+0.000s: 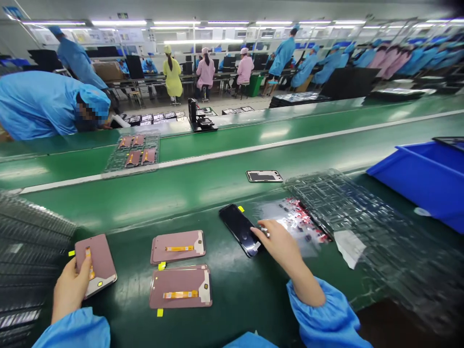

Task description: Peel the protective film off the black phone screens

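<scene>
We're on a long factory floor, rows of workers in blue, pink and yellow gowns along the benches, and out past the left hand a co-worker (43, 104) in blue is bent low over the far side of the line. In front of us runs a green conveyor belt (152, 208), with a second belt beyond it.

Over to the right, well past the right hand (279, 244), sits a blue plastic bin (424, 183), and a stack of clear plastic trays (348, 227) spreads between that hand and the bin. Another stack of ribbed trays (29, 256) crowds in just beside the left hand (70, 287).

The left hand is closed around a mauve-backed phone display panel (94, 266), thumb lying across its orange flex strip (88, 263). Two matching panels (177, 246) lie flat on the belt between the hands, each with a yellow tab (161, 265).

The right hand reaches forward, fingers extended, right beside a black glass phone panel (239, 229). Whether those fingers are pinching anything, I cannot tell. Just past them, a clear film (293, 224) lies over small red-and-white pieces. Any print on those pieces is too small and blurred to read.
</scene>
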`<state>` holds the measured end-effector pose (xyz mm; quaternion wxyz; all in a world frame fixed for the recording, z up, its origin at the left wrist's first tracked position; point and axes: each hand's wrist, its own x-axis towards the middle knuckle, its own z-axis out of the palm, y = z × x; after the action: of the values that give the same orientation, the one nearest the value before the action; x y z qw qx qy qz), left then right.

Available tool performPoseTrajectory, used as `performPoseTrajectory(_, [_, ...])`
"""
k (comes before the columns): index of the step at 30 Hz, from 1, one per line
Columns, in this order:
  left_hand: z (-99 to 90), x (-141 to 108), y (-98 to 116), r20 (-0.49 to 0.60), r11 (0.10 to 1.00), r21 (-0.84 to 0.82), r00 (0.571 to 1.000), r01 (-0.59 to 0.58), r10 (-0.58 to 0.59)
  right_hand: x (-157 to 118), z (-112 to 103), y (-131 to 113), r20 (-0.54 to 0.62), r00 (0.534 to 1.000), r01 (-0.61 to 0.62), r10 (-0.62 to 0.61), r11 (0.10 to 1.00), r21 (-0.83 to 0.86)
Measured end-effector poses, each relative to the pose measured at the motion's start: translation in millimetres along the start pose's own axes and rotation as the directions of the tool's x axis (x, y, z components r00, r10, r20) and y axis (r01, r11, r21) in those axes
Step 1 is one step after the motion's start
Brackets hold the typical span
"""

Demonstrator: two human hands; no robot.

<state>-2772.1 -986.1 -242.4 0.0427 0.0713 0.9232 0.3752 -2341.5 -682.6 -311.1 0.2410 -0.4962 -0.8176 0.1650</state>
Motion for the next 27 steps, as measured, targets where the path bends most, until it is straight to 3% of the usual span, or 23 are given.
performPoseTrajectory(3, [-9.1,-3,-1,0.034,0.931,0.349,0.994,-0.109,0.103,4,8,-8,0.062,0.997,-0.049,0.049,0.999,-0.014])
performPoseTrajectory(5, [-13.7,-9,1,0.017,0.865,0.473,0.984,-0.166,0.179,8,11,-7,0.089,0.992,-0.086,0.085,0.996,0.0])
performPoseTrajectory(9, [-14.1,-25,9,-0.138,0.868,0.439,0.937,-0.233,0.321,10,12,-5,0.108,0.985,-0.14,0.132,0.988,0.071])
performPoseTrajectory(11, [-9.3,-36,14,-0.224,0.871,0.369,0.878,-0.324,0.422,8,13,-5,0.11,0.981,-0.17,0.157,0.978,0.119])
performPoseTrajectory(13, [-0.8,-54,20,-0.235,0.849,0.275,0.824,-0.452,0.515,5,14,-3,0.117,0.974,-0.212,0.194,0.963,0.169])
performPoseTrajectory(15, [12.0,-77,27,-0.152,0.842,0.097,0.828,-0.531,0.54,5,15,1,0.131,0.962,-0.262,0.238,0.941,0.214])
performPoseTrajectory(18, [37.4,-119,40,0.079,0.871,-0.207,0.88,-0.446,0.469,8,15,6,0.135,0.952,-0.303,0.276,0.914,0.27])
performPoseTrajectory(20, [52.6,-145,47,0.232,0.859,-0.322,0.846,-0.399,0.48,10,13,7,0.13,0.946,-0.324,0.297,0.892,0.315])
performPoseTrajectory(22, [62.0,-161,50,0.37,0.835,-0.368,0.76,-0.409,0.535,10,9,4,0.147,0.937,-0.349,0.317,0.856,0.382])
performPoseTrajectory(24, [65.1,-160,47,0.45,0.819,-0.353,0.686,-0.452,0.572,9,3,0,0.186,0.928,-0.372,0.322,0.803,0.466])
performPoseTrajectory(25, [64.8,-152,43,0.444,0.815,-0.315,0.684,-0.485,0.579,7,0,-3,0.2,0.926,-0.376,0.319,0.776,0.507])
performPoseTrajectory(27, [61.8,-127,32,0.325,0.805,-0.158,0.74,-0.572,0.589,4,-7,-9,0.206,0.927,-0.374,0.313,0.728,0.575])
